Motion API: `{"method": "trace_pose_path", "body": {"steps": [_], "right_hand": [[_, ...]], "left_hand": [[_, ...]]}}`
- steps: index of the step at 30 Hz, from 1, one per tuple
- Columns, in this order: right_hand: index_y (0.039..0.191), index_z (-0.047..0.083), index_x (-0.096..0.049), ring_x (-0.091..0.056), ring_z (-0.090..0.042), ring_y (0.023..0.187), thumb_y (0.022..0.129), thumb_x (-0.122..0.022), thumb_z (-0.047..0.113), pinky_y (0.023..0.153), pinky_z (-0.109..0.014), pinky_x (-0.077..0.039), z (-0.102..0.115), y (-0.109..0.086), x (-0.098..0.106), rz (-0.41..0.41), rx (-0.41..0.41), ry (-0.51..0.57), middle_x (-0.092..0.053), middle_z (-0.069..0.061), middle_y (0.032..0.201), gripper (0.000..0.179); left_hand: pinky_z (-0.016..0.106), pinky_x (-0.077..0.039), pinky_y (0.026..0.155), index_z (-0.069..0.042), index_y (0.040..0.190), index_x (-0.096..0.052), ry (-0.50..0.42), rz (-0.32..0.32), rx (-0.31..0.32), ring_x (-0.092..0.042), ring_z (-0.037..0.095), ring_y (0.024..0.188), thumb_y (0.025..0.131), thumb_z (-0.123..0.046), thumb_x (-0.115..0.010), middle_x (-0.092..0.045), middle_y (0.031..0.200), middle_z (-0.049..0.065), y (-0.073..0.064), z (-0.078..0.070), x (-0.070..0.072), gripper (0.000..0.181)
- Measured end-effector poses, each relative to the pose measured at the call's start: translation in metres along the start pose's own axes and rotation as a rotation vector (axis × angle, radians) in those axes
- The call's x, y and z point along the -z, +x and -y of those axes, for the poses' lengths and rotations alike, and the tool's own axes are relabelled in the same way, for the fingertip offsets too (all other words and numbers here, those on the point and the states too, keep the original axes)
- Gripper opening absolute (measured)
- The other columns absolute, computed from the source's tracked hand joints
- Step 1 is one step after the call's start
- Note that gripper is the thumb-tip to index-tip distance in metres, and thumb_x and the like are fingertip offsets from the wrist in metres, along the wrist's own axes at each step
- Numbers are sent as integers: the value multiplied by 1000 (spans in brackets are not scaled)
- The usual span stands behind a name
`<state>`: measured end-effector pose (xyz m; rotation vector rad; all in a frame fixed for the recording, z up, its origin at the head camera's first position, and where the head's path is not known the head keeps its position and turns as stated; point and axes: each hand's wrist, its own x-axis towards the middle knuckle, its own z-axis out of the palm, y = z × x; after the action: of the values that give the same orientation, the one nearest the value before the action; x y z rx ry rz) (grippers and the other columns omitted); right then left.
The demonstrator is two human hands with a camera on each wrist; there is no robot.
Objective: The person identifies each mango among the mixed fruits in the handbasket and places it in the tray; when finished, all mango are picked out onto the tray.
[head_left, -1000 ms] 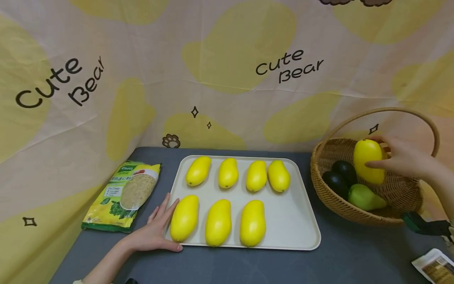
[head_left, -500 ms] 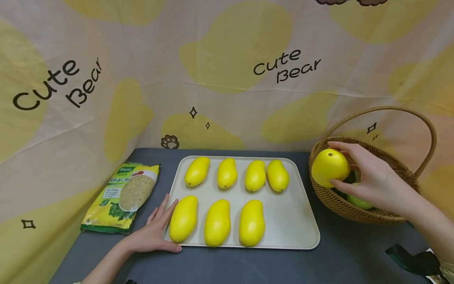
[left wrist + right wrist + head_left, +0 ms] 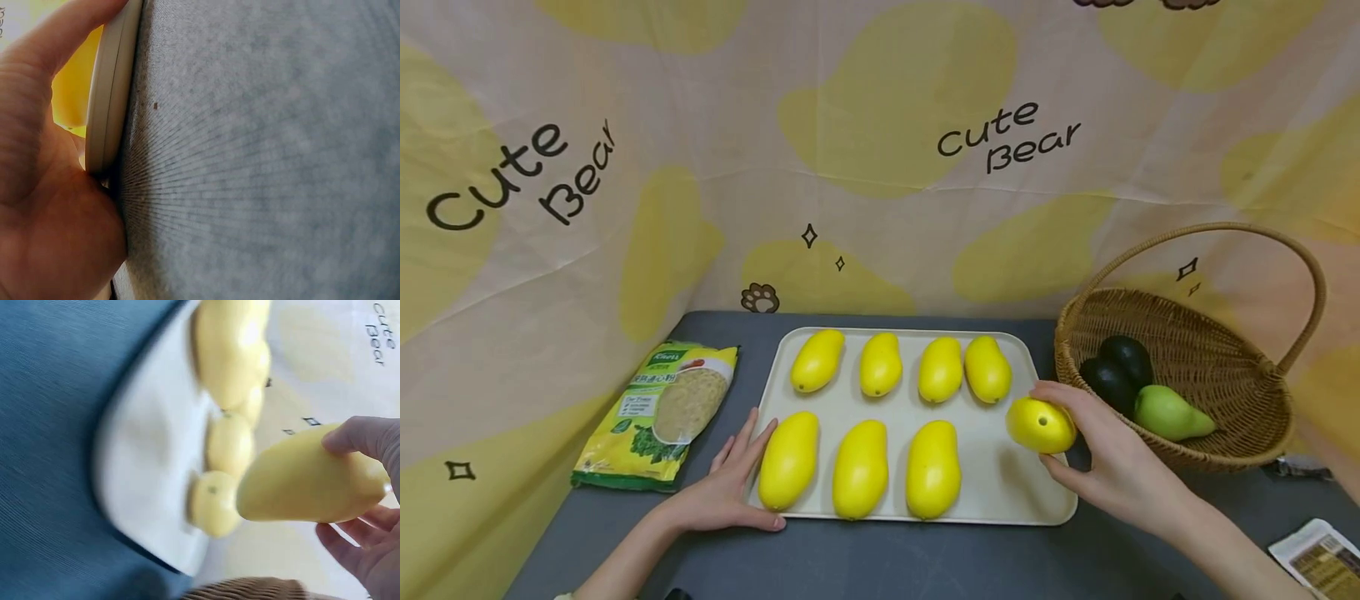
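In the head view a cream tray (image 3: pixel 992 508) carries yellow mangoes in two rows, with three in the front row, such as the front-left mango (image 3: pixel 789 461). My left hand (image 3: pixel 718 496) rests at the tray's front-left corner, fingers spread along the left edge and thumb along the front rim. The left wrist view shows that palm against the tray's side. Over the right part of the tray, my right hand (image 3: pixel 1112 458) grips another mango (image 3: pixel 1041 425) between thumb and fingers, end toward the head camera. In the right wrist view this held mango (image 3: pixel 306 478) hangs above the tray, whose surface shows a shadow.
At right stands a wicker basket (image 3: pixel 1247 367) with a tall handle, holding dark avocados (image 3: pixel 1123 367) and a green pear (image 3: pixel 1172 414). Left of the tray lies a yellow Knorr packet (image 3: pixel 658 417). A small packet (image 3: pixel 1318 558) lies at the front right. A printed curtain hangs behind.
My right hand has lifted the mango out of the basket and carried it left and forward over the tray's right side. The left hand has stayed at the tray corner.
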<state>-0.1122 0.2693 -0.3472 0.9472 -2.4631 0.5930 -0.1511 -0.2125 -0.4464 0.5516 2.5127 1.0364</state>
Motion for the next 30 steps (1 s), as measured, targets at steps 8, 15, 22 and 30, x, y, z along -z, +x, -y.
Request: {"method": "trace_pose_path", "body": {"steps": [8,15,22,30], "right_hand": [[140,3,-44,-53,-19,115,87,-71,41,106,-8,-23,-2,-21,-37,59,4,-17,-52,-7,135,70],[140,8,-47,-47,-26,127,59,-89,2,110,-13,-17,-3,-26,-50,123,50,-40,-49,-7,138,91],[133,10,-51,-51,-24,122,59,-92,10,98,-27,-45,-5,-24,-58,152,99,-107,-50,-7,133,85],[130,15,-52,-51,-23,122,63,-87,15,93,-30,-50,-3,-32,-62,214,58,-71,-46,-8,139,76]], "left_hand": [[72,6,101,-12,158,-5,-8,5,11,16,51,138,70,-46,-84,26,157,17,0,-1,1,123],[71,7,102,-12,158,-4,-10,3,9,17,50,138,70,-47,-84,26,157,17,0,-2,0,124],[72,6,101,-12,158,-5,-13,2,7,16,52,138,70,-47,-83,26,158,17,0,-2,0,123],[72,6,101,-10,157,-6,-20,-3,-2,16,51,138,70,-46,-84,25,157,18,-1,-4,0,123]]}}
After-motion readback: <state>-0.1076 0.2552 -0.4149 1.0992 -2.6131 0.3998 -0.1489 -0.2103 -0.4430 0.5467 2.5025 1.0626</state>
